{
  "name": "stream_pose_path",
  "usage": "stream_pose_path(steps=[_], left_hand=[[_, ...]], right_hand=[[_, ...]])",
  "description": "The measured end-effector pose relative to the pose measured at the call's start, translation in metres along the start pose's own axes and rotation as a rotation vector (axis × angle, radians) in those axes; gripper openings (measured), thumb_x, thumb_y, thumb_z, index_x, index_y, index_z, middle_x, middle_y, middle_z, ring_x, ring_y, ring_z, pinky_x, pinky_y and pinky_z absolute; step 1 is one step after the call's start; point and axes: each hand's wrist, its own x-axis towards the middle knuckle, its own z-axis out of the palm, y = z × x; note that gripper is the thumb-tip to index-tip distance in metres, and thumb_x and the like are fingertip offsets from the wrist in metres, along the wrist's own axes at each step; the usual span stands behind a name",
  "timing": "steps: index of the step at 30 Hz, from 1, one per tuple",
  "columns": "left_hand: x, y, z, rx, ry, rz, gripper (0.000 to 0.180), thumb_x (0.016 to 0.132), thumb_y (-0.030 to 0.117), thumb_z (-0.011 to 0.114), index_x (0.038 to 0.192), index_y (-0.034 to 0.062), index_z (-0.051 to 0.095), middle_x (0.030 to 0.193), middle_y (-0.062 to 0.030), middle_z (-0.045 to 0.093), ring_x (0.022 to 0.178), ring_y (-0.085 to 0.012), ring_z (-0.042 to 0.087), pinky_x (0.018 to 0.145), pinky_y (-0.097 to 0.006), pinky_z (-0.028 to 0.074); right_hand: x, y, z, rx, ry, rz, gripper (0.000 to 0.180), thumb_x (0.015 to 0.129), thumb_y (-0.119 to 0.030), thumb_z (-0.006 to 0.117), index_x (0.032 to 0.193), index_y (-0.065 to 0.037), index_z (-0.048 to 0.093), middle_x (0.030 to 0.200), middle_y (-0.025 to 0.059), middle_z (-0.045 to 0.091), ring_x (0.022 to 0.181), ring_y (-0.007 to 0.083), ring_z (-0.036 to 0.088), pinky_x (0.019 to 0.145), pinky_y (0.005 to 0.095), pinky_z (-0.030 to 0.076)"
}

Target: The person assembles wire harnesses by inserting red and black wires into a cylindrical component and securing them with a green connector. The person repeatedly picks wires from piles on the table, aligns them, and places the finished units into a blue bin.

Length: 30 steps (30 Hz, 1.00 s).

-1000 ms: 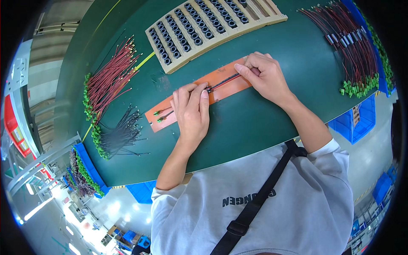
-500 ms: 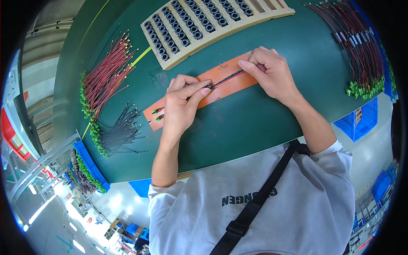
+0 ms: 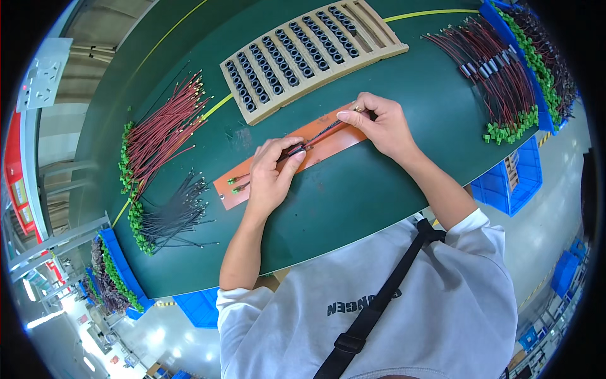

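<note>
Wire pair (image 3: 315,136) lies on the mat (image 3: 328,142); tray (image 3: 309,54) behind it, loose wires (image 3: 161,136) left.

Green worktable (image 3: 353,208), blue bins (image 3: 514,180), grey floor (image 3: 543,252)

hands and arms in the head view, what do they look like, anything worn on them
Both the left hand and the right hand are bare: no gloves, and no rings or watch that I can make out. The forearms are uncovered too. Short white sleeves of a light T-shirt end above the elbows.
</note>
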Motion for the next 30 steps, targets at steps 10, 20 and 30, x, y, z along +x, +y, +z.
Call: stream_pose_path(steps=[10,20,30], left_hand=[[-0.004,-0.001,-0.009,-0.338,-0.051,-0.059,0.038,0.093,0.004,0.073,0.131,0.0010,0.069,0.106,-0.0111,0.072,0.092,-0.0177,0.068,0.084,-0.030,0.054],[-0.004,-0.010,-0.014,-0.350,-0.130,0.053,0.037,0.096,0.005,0.069,0.133,0.0006,0.069,0.101,-0.0082,0.073,0.085,-0.0135,0.065,0.074,-0.026,0.052],[-0.004,-0.004,-0.013,-0.472,-0.117,-0.112,0.033,0.092,0.003,0.076,0.125,0.0018,0.071,0.103,-0.0032,0.073,0.081,-0.0079,0.063,0.071,-0.025,0.052]], right_hand=[[0.003,-0.024,0.021,0.404,-0.061,0.209,0.020,0.102,-0.019,0.069,0.094,0.000,0.072,0.082,0.0028,0.070,0.070,0.0049,0.060,0.060,0.0211,0.048],[0.007,-0.019,0.025,0.483,-0.060,0.303,0.023,0.104,-0.019,0.065,0.097,0.002,0.072,0.091,0.0119,0.075,0.070,0.0100,0.068,0.064,0.0236,0.058],[0.012,-0.018,0.039,0.691,-0.154,0.307,0.022,0.104,-0.016,0.065,0.104,0.005,0.072,0.097,0.0106,0.072,0.082,0.0103,0.066,0.080,0.0273,0.057]])
